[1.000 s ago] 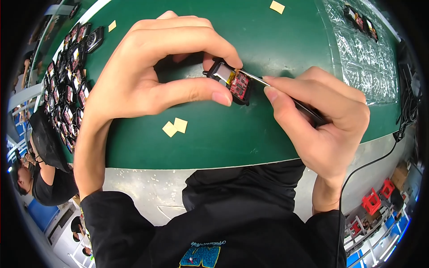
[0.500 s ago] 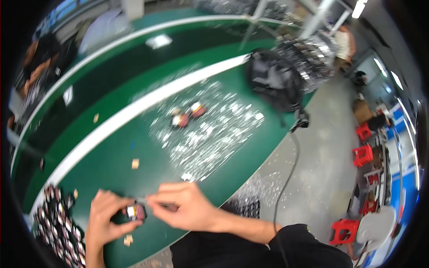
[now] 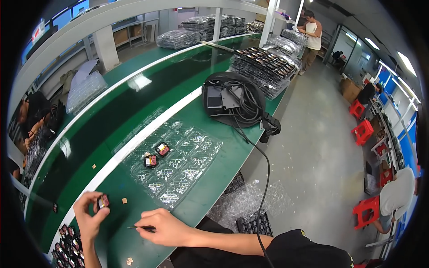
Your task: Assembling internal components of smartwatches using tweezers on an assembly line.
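Observation:
My left hand (image 3: 90,215) is at the lower left, fingers closed on a small dark part with a red side (image 3: 103,201), held just above the green bench (image 3: 134,111). My right hand (image 3: 166,228) is lower centre and pinches thin metal tweezers (image 3: 139,228), whose tip points left toward the left hand without touching the part. A clear plastic blister tray (image 3: 178,165) lies beyond both hands, with two of the small red-and-dark parts (image 3: 155,155) in its pockets.
A tray of several dark parts (image 3: 67,245) sits at the lower left edge. Small tan squares (image 3: 124,200) lie on the bench. A black bag with cables (image 3: 232,100) and stacked trays (image 3: 263,67) stand farther along. Red stools (image 3: 364,131) and other people are on the right.
The view has swung up from a close look at the hands to the long bench. The tweezers have drawn away from the part, and the hands are now apart.

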{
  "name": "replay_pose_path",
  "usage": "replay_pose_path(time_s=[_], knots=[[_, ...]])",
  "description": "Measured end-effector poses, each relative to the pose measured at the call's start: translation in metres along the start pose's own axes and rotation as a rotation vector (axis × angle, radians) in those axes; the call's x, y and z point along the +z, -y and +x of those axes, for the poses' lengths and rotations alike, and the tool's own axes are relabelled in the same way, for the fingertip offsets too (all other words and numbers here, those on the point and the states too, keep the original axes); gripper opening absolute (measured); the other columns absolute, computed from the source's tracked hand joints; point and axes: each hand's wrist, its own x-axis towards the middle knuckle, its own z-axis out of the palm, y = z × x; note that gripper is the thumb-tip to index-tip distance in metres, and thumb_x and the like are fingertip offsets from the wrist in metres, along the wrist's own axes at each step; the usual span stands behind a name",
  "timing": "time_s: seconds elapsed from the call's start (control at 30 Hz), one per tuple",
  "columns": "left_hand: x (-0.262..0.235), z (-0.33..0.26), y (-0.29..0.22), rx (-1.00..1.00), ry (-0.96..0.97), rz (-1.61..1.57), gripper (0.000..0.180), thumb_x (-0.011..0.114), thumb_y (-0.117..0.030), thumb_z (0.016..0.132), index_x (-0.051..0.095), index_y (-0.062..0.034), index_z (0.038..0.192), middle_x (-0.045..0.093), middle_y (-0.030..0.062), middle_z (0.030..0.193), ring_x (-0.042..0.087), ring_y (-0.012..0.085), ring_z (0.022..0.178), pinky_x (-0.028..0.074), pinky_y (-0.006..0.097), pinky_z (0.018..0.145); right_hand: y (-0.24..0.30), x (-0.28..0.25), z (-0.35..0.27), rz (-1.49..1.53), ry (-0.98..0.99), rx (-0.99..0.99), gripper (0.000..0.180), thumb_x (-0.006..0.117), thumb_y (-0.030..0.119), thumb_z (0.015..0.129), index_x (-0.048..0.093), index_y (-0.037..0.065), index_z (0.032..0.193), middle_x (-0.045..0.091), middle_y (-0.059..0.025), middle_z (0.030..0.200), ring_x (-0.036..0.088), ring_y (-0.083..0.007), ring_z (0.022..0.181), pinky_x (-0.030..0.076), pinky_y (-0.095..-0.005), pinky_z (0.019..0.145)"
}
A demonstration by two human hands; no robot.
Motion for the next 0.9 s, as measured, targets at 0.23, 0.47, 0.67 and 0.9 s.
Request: replay_pose_path(time_s=[0.23, 0.47, 0.67, 0.9], knots=[[0.098, 0.111, -0.062, 0.430, 0.364, 0.102, 0.042, 0.097, -0.020, 0.078, 0.081, -0.0019, 0.112, 0.069, 0.0042, 0.089, 0.058, 0.0130, 0.075, 0.046, 0.031, 0.069, -0.010, -0.007, 0.005, -0.156, -0.013, -0.117, 0.012, 0.076, 0.007, 0.092, 0.083, -0.001, 0.099, 0.072, -0.0156, 0.082, 0.072, -0.0328, 0.068, 0.057, -0.0432, 0.064], [0.165, 0.178, -0.064, 0.499, 0.603, 0.262, 0.046, 0.090, -0.026, 0.089, 0.078, -0.0044, 0.128, 0.068, 0.0106, 0.110, 0.064, 0.0261, 0.097, 0.053, 0.041, 0.090, -0.006, -0.007, 0.008, -0.129, 0.033, -0.057, 0.015, 0.079, 0.005, 0.091, 0.084, -0.003, 0.103, 0.073, -0.0151, 0.081, 0.071, -0.0294, 0.065, 0.054, -0.0409, 0.061], [0.166, 0.181, -0.041, 0.588, 0.503, 0.370, 0.046, 0.078, -0.018, 0.101, 0.071, -0.0061, 0.145, 0.070, 0.0158, 0.145, 0.064, 0.0351, 0.136, 0.049, 0.046, 0.116, -0.005, 0.001, 0.003, -0.113, 0.029, -0.113, 0.015, 0.077, 0.007, 0.092, 0.083, -0.003, 0.101, 0.073, -0.0157, 0.083, 0.071, -0.0347, 0.068, 0.055, -0.0436, 0.063], [0.117, 0.077, -0.176, 0.924, 0.168, 0.093, 0.043, 0.084, -0.002, 0.087, 0.076, 0.0039, 0.128, 0.077, 0.0247, 0.119, 0.076, 0.0341, 0.099, 0.061, 0.041, 0.086, -0.014, -0.004, 0.000, -0.134, 0.095, -0.020, 0.017, 0.075, 0.009, 0.092, 0.081, -0.003, 0.102, 0.071, -0.0185, 0.087, 0.072, -0.0395, 0.080, 0.056, -0.0493, 0.076]])
